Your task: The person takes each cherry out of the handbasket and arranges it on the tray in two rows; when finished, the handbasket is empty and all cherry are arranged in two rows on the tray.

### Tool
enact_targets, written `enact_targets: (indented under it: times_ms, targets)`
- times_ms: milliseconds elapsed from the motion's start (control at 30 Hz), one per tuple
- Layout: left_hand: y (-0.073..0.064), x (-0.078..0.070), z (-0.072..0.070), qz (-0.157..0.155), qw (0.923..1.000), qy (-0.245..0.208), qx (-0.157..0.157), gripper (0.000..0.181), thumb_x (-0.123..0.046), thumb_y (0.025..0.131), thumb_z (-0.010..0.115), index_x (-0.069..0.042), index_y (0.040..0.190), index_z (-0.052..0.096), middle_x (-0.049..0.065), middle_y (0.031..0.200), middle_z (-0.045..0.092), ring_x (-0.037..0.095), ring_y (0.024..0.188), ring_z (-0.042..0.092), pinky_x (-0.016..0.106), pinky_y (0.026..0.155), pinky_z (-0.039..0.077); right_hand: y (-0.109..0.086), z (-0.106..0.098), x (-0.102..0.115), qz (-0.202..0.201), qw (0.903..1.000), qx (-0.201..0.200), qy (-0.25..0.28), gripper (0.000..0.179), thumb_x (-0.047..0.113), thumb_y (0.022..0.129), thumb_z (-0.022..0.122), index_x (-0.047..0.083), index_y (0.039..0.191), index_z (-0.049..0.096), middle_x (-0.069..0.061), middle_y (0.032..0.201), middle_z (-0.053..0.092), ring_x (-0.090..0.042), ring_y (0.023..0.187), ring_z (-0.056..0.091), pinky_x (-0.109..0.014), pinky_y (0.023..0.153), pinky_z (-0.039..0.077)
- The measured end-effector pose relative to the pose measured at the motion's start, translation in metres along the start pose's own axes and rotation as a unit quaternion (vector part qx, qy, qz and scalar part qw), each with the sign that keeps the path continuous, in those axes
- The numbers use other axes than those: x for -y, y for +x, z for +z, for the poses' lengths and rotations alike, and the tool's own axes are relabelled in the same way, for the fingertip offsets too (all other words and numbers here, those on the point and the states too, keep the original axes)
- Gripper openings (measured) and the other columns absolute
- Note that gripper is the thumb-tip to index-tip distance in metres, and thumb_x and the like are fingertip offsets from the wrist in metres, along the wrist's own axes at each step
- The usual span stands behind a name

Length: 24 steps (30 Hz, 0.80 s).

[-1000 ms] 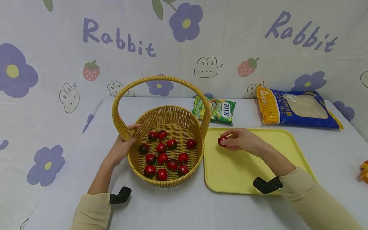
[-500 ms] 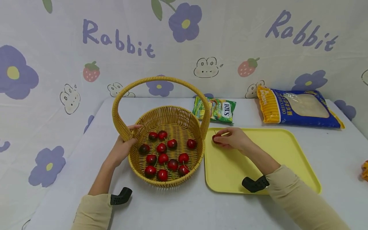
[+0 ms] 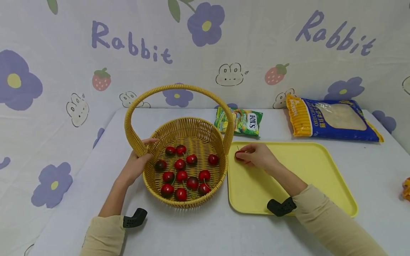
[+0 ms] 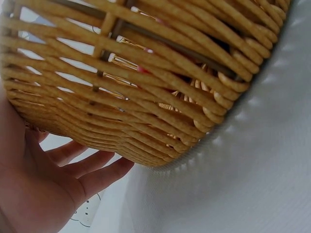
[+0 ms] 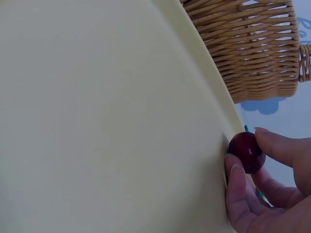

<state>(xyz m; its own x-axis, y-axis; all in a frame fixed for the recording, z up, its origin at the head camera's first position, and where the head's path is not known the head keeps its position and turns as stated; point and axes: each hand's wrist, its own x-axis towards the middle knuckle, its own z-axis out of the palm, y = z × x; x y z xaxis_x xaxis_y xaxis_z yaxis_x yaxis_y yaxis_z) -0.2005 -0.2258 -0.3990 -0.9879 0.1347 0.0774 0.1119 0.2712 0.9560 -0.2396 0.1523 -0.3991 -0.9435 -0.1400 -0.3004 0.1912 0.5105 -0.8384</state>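
Observation:
My left hand [image 3: 137, 161] grips the left side of the wicker basket [image 3: 185, 204] at the foot of its tall handle, thumb inside the rim. Seen from the left wrist, its fingers [image 4: 104, 174] lie against the outer weave. Several dark red cherries [image 3: 181, 176] with stems are spread over the basket floor. At the far left corner of the yellow tray [image 3: 288, 185], my right hand [image 3: 257, 156] pinches one cherry [image 5: 247, 152] between thumb and fingertips. The right wrist view has that cherry low at the tray surface; whether it touches cannot be told.
Behind the tray's left corner lies a green snack bag [image 3: 238, 122]. A blue and yellow pasta bag [image 3: 334, 119] is at the back right. An orange item [image 3: 406, 189] shows at the right edge. A printed cloth [image 3: 198, 71] hangs behind the table.
My right hand has moved left with the cherry and down toward the tray's far left corner. The left hand and the basket have stayed in place.

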Motion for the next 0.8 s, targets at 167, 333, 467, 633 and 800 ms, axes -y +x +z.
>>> enact_targets:
  times_ms: [167,333,467,633,800]
  targets:
    - [-0.0002,0.0004,0.0001,0.002,1.0,0.005,0.001,0.045,0.005,0.092,0.04,0.0,0.137,0.041,0.018,0.146,0.036,0.036,0.138,0.023,0.058,0.107,0.021,0.0007,0.0003,0.0006,0.008,1.0,-0.002,0.005,0.037,0.024,0.09,0.066,-0.004,0.115,0.061,-0.011,0.099,0.067,-0.014,0.075,0.063,-0.026,0.066,0.052]
    - [0.0003,-0.0011,-0.0002,0.006,1.0,0.005,0.003,0.045,0.005,0.092,0.04,0.0,0.137,0.041,0.019,0.146,0.036,0.036,0.138,0.024,0.058,0.106,0.021,0.0005,-0.0011,0.0012,0.013,0.9999,-0.003,0.009,0.039,0.023,0.092,0.064,-0.005,0.119,0.058,-0.016,0.104,0.062,-0.017,0.078,0.062,-0.027,0.068,0.053]
    - [0.0001,-0.0014,-0.0004,0.003,1.0,0.008,0.002,0.046,0.005,0.092,0.04,-0.001,0.138,0.041,0.02,0.148,0.032,0.038,0.137,0.024,0.059,0.105,0.022,-0.0008,-0.0022,0.0016,0.016,0.9998,-0.005,0.008,0.04,0.023,0.092,0.064,-0.005,0.12,0.057,-0.016,0.104,0.062,-0.016,0.078,0.062,-0.026,0.067,0.053]
    - [-0.0006,-0.0013,-0.0006,0.003,1.0,0.004,0.002,0.046,0.005,0.092,0.04,0.0,0.138,0.041,0.02,0.148,0.032,0.037,0.137,0.024,0.058,0.106,0.022,-0.0025,-0.0035,0.0014,0.015,0.9998,-0.006,0.011,0.042,0.024,0.092,0.063,-0.006,0.122,0.057,-0.019,0.109,0.061,-0.016,0.079,0.062,-0.025,0.067,0.053]
    - [-0.0006,-0.0012,-0.0007,0.007,1.0,-0.002,0.003,0.046,0.005,0.092,0.039,0.0,0.137,0.041,0.019,0.146,0.036,0.035,0.137,0.026,0.056,0.106,0.022,-0.0057,-0.0055,0.0013,0.005,0.9996,0.004,0.028,0.044,0.026,0.093,0.062,-0.007,0.121,0.057,-0.021,0.113,0.061,-0.017,0.081,0.065,-0.026,0.069,0.053]
